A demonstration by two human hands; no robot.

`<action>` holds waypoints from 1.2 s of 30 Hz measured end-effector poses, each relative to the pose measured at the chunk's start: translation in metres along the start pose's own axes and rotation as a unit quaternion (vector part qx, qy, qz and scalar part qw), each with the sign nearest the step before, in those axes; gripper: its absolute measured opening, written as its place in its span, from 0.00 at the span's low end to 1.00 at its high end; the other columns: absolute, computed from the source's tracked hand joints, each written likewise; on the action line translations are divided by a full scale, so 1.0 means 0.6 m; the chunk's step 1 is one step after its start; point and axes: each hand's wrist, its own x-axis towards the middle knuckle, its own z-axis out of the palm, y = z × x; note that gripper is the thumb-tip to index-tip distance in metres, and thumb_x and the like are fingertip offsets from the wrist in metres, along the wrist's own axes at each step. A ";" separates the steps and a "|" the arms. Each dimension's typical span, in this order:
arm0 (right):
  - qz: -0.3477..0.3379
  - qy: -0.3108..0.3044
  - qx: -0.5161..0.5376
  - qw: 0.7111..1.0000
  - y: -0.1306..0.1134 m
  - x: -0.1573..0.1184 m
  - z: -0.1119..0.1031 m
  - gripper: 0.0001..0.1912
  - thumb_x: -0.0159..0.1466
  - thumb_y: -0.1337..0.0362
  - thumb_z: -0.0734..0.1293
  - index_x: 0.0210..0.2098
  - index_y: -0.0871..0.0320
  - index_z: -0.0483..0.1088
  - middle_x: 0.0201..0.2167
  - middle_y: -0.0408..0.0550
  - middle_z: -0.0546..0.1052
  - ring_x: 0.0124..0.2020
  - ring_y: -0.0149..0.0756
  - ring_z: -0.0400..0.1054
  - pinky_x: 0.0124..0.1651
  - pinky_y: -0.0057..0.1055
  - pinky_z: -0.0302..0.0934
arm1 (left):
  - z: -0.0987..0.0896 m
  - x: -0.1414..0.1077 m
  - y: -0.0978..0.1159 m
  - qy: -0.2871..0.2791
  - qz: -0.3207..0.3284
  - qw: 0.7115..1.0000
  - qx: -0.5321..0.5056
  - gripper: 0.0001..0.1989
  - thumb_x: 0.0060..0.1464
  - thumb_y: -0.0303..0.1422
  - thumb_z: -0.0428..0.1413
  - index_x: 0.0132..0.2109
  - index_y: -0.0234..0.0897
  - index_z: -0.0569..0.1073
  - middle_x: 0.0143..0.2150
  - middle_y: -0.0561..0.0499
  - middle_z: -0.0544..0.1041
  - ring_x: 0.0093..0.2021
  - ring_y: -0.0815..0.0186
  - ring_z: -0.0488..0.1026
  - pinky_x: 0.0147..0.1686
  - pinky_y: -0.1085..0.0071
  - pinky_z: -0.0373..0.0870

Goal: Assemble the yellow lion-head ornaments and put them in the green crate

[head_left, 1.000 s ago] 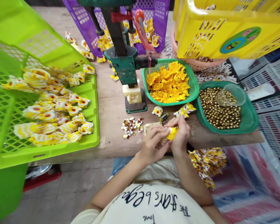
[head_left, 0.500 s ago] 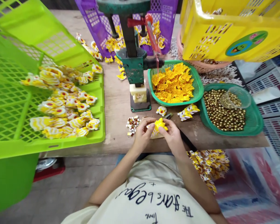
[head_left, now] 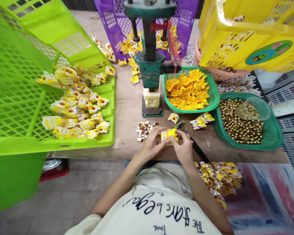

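Observation:
Between my hands, low over the near edge of the table, is a yellow plastic toy figure with white stripes. My left hand closes its fingers on the striped end. My right hand pinches the plain yellow end. A hammer with a black handle lies just right of my right hand, its head partly beside my fingers. Small white, brown and gold parts are heaped left of my left hand. A round white-and-yellow piece and a pair of striped figures rest beyond my hands.
A green hand press stands ahead. Green baskets hold yellow shells and gold balls. A lime crate with striped pieces is on the left. Purple and yellow crates stand behind. Finished-looking pieces lie below, right.
The toy figure has turned in my hands, so its white stripes now face up on the left. The camera view has shifted slightly, and more of the hammer shows.

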 end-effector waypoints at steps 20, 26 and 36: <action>-0.037 0.001 0.154 0.987 -0.013 0.000 0.008 0.17 0.67 0.57 0.63 0.52 0.56 0.67 0.48 0.53 0.77 0.50 0.40 0.71 0.56 0.42 0.62 | -0.007 0.021 -0.036 0.221 -0.100 0.970 -0.006 0.23 0.48 0.40 0.67 0.48 0.37 0.72 0.43 0.48 0.73 0.40 0.65 0.73 0.38 0.70 0.71; -0.049 -0.047 0.109 0.992 -0.025 -0.003 0.023 0.14 0.66 0.60 0.62 0.50 0.55 0.68 0.47 0.51 0.77 0.48 0.40 0.71 0.55 0.41 0.62 | -0.020 0.105 -0.090 0.314 -0.098 0.939 0.099 0.23 0.47 0.40 0.68 0.47 0.34 0.71 0.44 0.47 0.70 0.44 0.63 0.70 0.43 0.67 0.70; -0.088 -0.083 0.067 0.990 -0.042 0.023 0.037 0.12 0.67 0.60 0.61 0.46 0.56 0.71 0.45 0.51 0.76 0.47 0.41 0.70 0.53 0.41 0.62 | -0.016 0.141 -0.092 0.287 -0.092 0.935 0.188 0.24 0.47 0.45 0.66 0.43 0.35 0.68 0.42 0.47 0.68 0.43 0.60 0.70 0.44 0.63 0.70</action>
